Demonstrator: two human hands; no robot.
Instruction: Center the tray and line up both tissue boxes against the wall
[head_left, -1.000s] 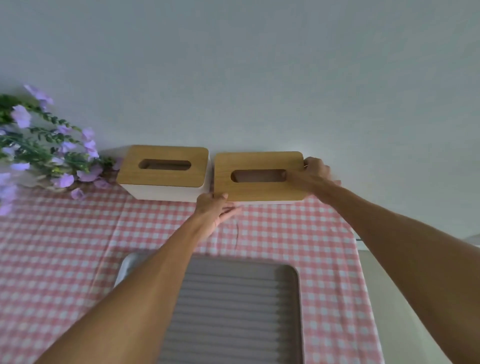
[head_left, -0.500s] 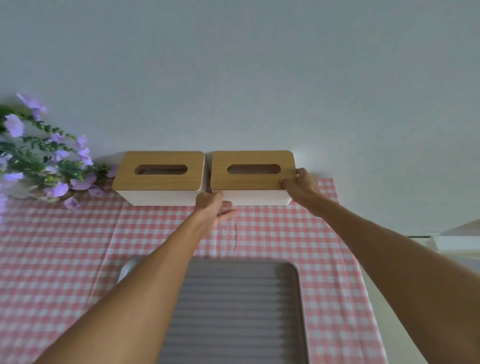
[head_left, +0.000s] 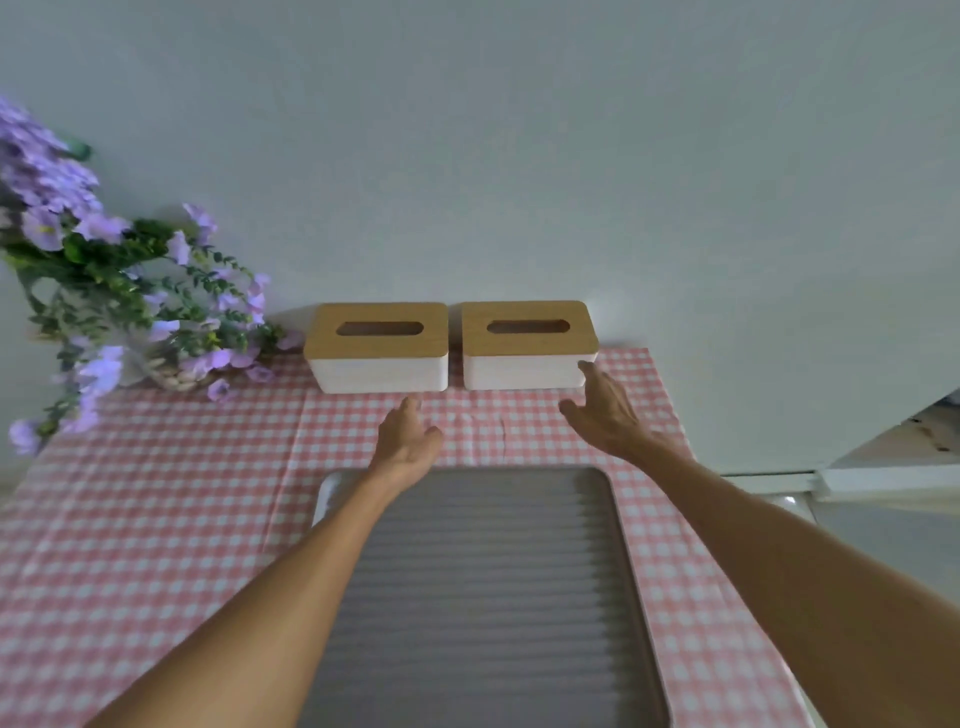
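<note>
Two white tissue boxes with wooden lids stand side by side against the wall: the left tissue box (head_left: 377, 347) and the right tissue box (head_left: 527, 344), a narrow gap between them. A grey ribbed tray (head_left: 488, 587) lies on the checked cloth in front of them. My left hand (head_left: 408, 441) hovers open just in front of the left box, touching nothing. My right hand (head_left: 605, 415) is open near the right box's front right corner, its fingertips close to the box but apart from it.
A bunch of purple flowers (head_left: 104, 291) in a woven basket stands at the back left, close to the left box. The pink checked tablecloth (head_left: 156, 493) ends at the right, where a white ledge (head_left: 883, 478) lies beyond the table edge.
Both hands have let go of the right tissue box and drawn back toward me. The right box has been pushed back against the wall, level with the left one.
</note>
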